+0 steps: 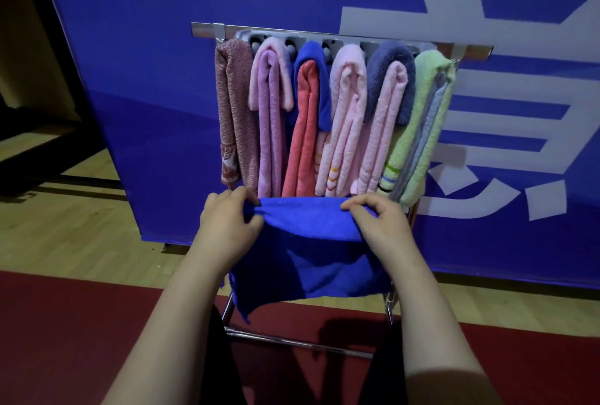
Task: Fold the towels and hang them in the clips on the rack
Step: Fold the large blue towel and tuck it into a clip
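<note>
I hold a bright blue towel [308, 262] stretched between both hands, just below the hanging towels. My left hand [227, 219] grips its top left corner and my right hand [378, 221] pinches its top right corner. The cloth sags down in a loose fold between them. Behind it stands the metal rack [324, 35] with a grey row of clips along its top bar. Several folded towels hang from the clips: a reddish patterned one [233, 112], a lilac one [271, 119], a coral and blue one [308, 125], pink ones [345, 119] and a green one [422, 125].
A blue banner wall [162, 80] with large white characters stands right behind the rack. The rack's chrome base bar [298, 343] lies on a red mat [81, 339]. Wooden floor [65, 219] shows to the left, with a dark opening at the far left.
</note>
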`<state>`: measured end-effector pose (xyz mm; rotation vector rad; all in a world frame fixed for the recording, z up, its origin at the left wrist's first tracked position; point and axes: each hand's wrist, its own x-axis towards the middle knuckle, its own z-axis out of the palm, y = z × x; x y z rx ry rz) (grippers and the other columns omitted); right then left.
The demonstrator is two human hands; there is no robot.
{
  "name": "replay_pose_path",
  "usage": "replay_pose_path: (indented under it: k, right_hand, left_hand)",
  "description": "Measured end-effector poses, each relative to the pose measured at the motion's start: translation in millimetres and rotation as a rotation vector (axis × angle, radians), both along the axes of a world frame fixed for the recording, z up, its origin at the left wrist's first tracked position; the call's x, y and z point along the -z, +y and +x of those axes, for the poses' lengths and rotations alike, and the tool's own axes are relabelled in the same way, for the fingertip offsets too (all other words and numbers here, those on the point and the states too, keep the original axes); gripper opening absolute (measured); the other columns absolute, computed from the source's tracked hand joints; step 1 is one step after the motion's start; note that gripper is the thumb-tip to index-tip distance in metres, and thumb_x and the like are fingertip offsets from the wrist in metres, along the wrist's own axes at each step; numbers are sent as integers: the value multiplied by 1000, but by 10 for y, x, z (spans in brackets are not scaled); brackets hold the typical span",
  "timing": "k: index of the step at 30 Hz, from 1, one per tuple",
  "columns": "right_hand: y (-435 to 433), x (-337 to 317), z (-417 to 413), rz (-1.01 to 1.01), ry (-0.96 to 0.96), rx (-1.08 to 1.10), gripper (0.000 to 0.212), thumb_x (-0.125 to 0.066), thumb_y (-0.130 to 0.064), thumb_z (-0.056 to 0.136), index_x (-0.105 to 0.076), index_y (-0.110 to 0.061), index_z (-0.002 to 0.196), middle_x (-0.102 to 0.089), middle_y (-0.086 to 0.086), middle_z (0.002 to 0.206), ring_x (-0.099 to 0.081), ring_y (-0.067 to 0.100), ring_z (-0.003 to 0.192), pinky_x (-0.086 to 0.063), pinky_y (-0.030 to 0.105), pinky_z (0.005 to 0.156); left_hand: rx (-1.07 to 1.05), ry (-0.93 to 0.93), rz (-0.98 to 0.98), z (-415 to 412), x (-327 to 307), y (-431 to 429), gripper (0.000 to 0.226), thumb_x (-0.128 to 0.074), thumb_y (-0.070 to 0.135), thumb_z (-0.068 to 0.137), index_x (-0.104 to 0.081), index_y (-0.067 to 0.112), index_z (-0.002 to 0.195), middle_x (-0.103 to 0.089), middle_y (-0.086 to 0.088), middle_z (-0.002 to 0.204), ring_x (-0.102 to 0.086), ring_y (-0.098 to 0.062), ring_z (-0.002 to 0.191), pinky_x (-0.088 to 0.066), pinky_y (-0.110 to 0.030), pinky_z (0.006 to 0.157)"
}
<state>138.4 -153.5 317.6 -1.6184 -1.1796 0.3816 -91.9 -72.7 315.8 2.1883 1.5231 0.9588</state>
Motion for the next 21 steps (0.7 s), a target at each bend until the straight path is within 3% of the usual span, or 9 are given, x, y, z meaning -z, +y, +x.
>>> replay_pose_path:
  k: [1, 4, 6, 8, 12, 15, 17, 19, 21]
  right_hand:
    - [-11, -6, 10, -57, -103, 5, 10, -67, -35, 86, -72, -30, 79, -66, -14, 97, -60, 2, 94, -44, 21, 84]
    - [-61, -34, -55, -229, -392, 34, 49, -71, -74, 64, -70, -34, 93, -57, -17, 105, -56, 2, 99, -45, 29, 90]
    - [-62, -49, -155, -259, -466, 15, 68, -71, -80, 55, -66, -33, 105, -50, -17, 111, -54, 4, 105, -46, 32, 94]
    - [-23, -2, -203, -269, -531, 24, 64, -76, -70, 61, -62, -33, 112, -45, -13, 115, -53, 9, 109, -46, 33, 91]
    - [13, 26, -182, -167, -520, 139, 21, -65, -36, 84, -68, -24, 101, -51, -10, 111, -56, 17, 106, -39, 27, 76]
    - [25, 35, -69, -101, -478, 226, 21, -58, -27, 89, -72, -12, 97, -59, -5, 110, -54, 21, 107, -45, 33, 84]
    - [31, 38, 13, -34, -423, 265, 18, -59, -19, 88, -71, -6, 89, -60, 2, 107, -56, 27, 102, -47, 40, 90]
    - [19, 35, 61, 25, -321, 289, 19, -57, -13, 89, -66, 1, 81, -57, 8, 102, -57, 30, 91, -47, 38, 83]
    - [-5, 19, 72, 72, -241, 323, 19, -55, -10, 91, -64, 5, 84, -55, 11, 96, -55, 28, 84, -40, 31, 73]
  left_hand:
    - [-9, -18, 6, -23, -24, 20, 15, -59, 21, 89, -64, 19, 103, -59, -4, 96, -43, -27, 100, -39, -37, 82]
    - [-13, -70, 19, -104, -93, 62, 12, -56, 25, 93, -65, 19, 90, -59, -3, 88, -47, -29, 98, -34, -33, 77]
    - [-12, -119, 32, -121, -136, 56, 21, -53, 26, 95, -61, 19, 77, -58, -1, 78, -51, -29, 90, -33, -33, 67]
    - [-25, -132, 60, -104, -182, 21, 31, -51, 25, 96, -55, 12, 69, -52, -3, 69, -50, -29, 81, -29, -31, 57]
    - [-45, -90, 97, -109, -243, -3, 25, -50, 19, 98, -60, 9, 78, -56, -6, 81, -50, -24, 81, -31, -30, 59]
    - [-71, -77, 39, -169, -204, 34, 24, -45, 8, 97, -68, 14, 105, -62, -7, 101, -51, -22, 88, -40, -34, 70]
    - [-109, -43, 47, -210, -151, 66, 27, -45, 5, 97, -67, 15, 107, -67, -9, 104, -54, -26, 89, -37, -33, 69]
    - [-147, -32, 40, -231, -105, 92, 26, -44, 7, 99, -66, 15, 108, -68, -11, 105, -52, -26, 86, -37, -33, 68]
    - [-172, -35, 11, -229, -77, 108, 28, -41, 7, 100, -64, 16, 113, -66, -11, 106, -50, -24, 85, -41, -35, 68]
